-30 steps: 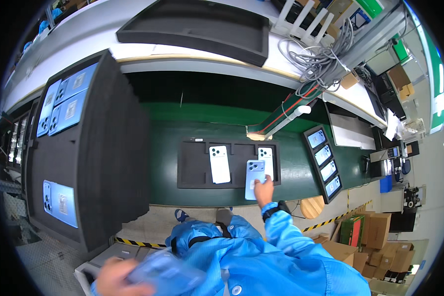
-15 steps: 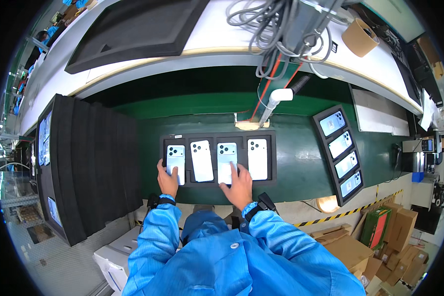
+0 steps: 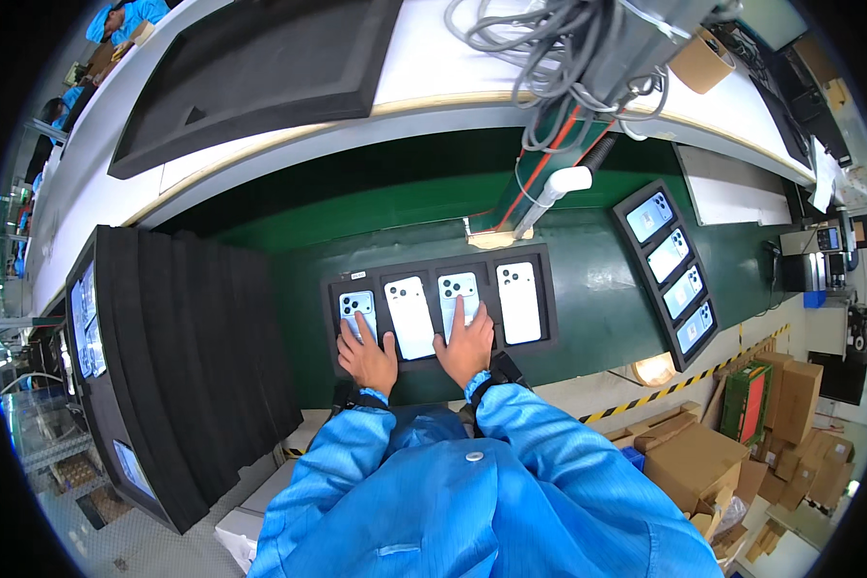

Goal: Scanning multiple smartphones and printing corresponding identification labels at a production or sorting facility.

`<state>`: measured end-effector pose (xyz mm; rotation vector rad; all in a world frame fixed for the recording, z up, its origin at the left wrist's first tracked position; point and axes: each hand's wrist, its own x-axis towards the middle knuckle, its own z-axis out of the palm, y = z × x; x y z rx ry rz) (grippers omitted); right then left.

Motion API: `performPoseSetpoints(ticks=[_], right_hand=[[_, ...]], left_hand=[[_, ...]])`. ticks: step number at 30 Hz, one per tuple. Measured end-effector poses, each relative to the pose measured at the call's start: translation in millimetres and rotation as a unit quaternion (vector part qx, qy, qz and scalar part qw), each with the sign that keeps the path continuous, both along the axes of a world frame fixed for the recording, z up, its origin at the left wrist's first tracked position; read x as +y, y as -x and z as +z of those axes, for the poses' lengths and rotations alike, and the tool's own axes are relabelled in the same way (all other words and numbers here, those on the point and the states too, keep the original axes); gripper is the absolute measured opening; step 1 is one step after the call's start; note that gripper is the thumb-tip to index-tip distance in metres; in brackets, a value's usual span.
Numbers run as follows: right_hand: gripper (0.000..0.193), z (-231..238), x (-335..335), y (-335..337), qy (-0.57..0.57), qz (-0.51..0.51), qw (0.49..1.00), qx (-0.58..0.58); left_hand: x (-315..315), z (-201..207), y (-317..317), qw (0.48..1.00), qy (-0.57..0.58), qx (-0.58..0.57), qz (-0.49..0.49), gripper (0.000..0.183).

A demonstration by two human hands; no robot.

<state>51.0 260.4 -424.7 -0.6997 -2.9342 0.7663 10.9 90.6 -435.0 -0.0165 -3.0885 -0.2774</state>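
Observation:
A black foam tray (image 3: pixel 433 367) lies on the green bench before me, with several pale smartphones in its slots, camera side up. My left hand (image 3: pixel 368 361) rests over the leftmost phone, a light blue smartphone (image 3: pixel 354 303), fingers stretched out and thumb apart. Its lower part is hidden under that hand. My right hand (image 3: pixel 467 347) touches another light blue smartphone (image 3: pixel 458 283), third from the left, with fingers extended and the thumb by its lower left edge. Between the hands sits a white smartphone (image 3: pixel 410 318), slightly tilted. Another white smartphone (image 3: pixel 519 303) fills the rightmost slot.
At right, a second foam tray (image 3: pixel 659 279) holds several phones. A tall stack of black foam trays (image 3: pixel 202 356) stands at left. Behind, a grey post with coiled cables (image 3: pixel 559 58) rises past a white shelf carrying an empty foam tray (image 3: pixel 260 77). Cardboard boxes (image 3: pixel 689 462) lie lower right.
My left hand has moved from the leftmost phone's sides onto its back, fingers now pointing up over it. My right hand stays on the third phone, fingers slightly higher. The view has shifted and tilted.

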Motion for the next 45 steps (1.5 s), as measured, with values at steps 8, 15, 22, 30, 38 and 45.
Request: performPoseSetpoints(ticks=[8,15,22,30,38,45], right_hand=[[0.09,-1.8,-1.5,-1.7,0.093,-0.057,0.993,0.042],[0.076,-12.1,5.8,11.6,0.058,-0.073,0.992,0.086],[0.064,-8.9,0.1,12.8,-0.01,-0.09,0.995,0.031],[0.046,14.6,99.3,-45.8,0.003,-0.222,0.97,0.095],[0.057,-19.2,190.6,-45.2,0.209,-0.252,0.943,-0.055],[0.045,24.7,318.9,-180.5,0.21,-0.253,0.94,0.091]], left_hand=[[-19.6,4.8,25.4,0.983,-0.184,0.008,0.029,0.067],[11.3,6.1,15.4,0.99,-0.133,0.029,-0.043,0.07],[71.0,-7.2,8.6,0.991,-0.118,-0.052,-0.027,0.088],[-9.7,1.1,30.6,0.981,-0.151,0.12,-0.002,0.062],[-41.9,-15.2,51.9,0.871,-0.389,-0.146,0.262,0.072],[57.8,19.8,-38.5,0.754,-0.509,-0.341,0.235,0.042]])
